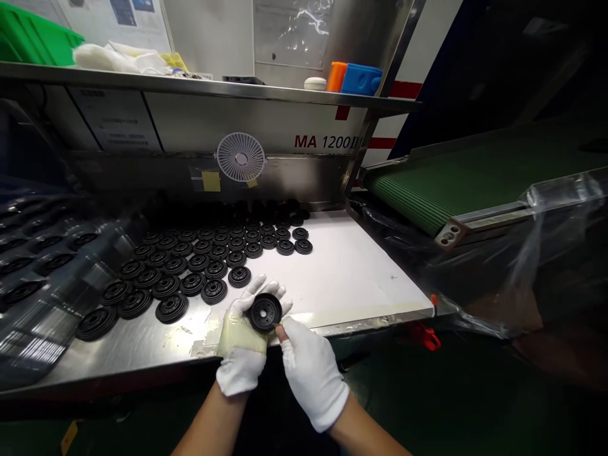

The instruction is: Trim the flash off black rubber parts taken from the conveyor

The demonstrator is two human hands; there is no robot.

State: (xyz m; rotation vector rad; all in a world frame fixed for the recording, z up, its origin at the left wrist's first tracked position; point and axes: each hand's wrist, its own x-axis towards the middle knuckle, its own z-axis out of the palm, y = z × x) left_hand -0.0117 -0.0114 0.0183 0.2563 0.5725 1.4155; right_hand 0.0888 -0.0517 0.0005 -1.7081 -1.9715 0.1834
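Note:
A round black plastic part (265,312), like a small pulley wheel with a hole in its centre, lies hollow side up in my left hand (244,335). The gloved fingers of that hand curve around and behind it. My right hand (311,370), also in a white glove with a bare thumb tip showing, is closed at the part's lower right rim. What its fingers grip is hidden, though a dark, thin shape (350,361) shows just beyond the glove. Many similar black wheels (171,307) stand in rows on the metal table (137,345) to the left.
White sheeting (351,266) covers the table's right part. Stacked clear trays of black wheels (28,285) are at far left. A small fan (241,158) faces me below a shelf (213,88). A green conveyor (451,177) runs at right, near a red clamp-like object (427,337).

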